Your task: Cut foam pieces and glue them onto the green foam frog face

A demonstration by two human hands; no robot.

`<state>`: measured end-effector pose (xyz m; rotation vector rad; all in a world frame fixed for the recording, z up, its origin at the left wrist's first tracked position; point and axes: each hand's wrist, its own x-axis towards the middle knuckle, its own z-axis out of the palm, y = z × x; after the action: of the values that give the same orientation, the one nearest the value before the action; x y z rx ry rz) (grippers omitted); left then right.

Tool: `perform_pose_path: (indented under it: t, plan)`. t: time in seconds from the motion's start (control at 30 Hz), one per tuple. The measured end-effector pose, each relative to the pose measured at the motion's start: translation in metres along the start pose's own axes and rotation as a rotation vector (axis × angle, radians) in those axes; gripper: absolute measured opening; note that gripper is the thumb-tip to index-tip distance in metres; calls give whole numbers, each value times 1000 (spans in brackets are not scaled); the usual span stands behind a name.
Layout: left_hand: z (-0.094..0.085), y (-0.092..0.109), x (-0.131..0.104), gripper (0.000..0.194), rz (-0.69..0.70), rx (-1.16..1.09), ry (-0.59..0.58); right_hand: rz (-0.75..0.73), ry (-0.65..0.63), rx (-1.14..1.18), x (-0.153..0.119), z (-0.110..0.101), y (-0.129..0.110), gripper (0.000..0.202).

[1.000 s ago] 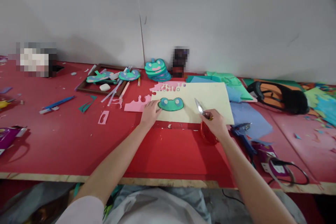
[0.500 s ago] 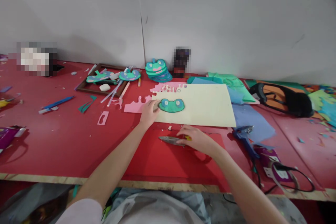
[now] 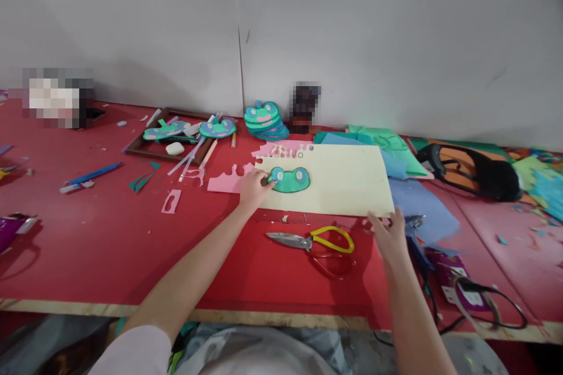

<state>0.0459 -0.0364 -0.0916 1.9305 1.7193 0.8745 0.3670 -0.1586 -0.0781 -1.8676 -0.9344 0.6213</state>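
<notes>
A green frog-face cutout with blue eyes lies on a cream foam sheet. At its left end, my left hand pinches the edge between thumb and fingers. My right hand holds nothing, its fingers apart, by the sheet's lower right corner and just left of the blue glue gun. Between my forearms lie scissors with one yellow and one red handle, blades pointing left. Pink foam scraps sit beside my left hand and along the sheet's upper left edge.
Behind the sheet rests a stack of frog faces. A brown frame holds more faces and glue sticks. To the right are blue foam, a black-and-orange case and the glue gun's cable. A blue pen lies at left.
My right hand has left the scissors and moved right toward the glue gun; the scissors now lie uncovered. My left hand stays at the frog face, its thumb now over the edge.
</notes>
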Motion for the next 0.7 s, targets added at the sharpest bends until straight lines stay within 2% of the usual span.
perform_pose_path:
  t: [0.1, 0.17, 0.27, 0.37, 0.47, 0.6, 0.7]
  plan:
    - [-3, -1, -1, 11, -46, -90, -47, 196, -10, 211, 4, 1, -2, 102]
    - [-4, -1, -1, 11, -60, -108, -46, 201, 0, 234, 3, 2, -9, 98]
    - [-4, 1, -2, 11, -70, -91, -42, 150, -45, 152, -6, 6, -21, 69]
    - [-4, 1, -2, 11, -62, -81, -37, 173, -234, 103, -23, 12, -31, 46]
    - [-4, 0, -2, 12, -47, -75, -35, 151, -291, -62, -38, 19, -37, 43]
    - [-5, -1, -1, 11, -38, -75, -54, 15, -203, -333, -50, 29, -40, 46]
    - [-7, -2, -1, 10, -45, -88, -78, 10, -185, -348, -59, 37, -43, 59]
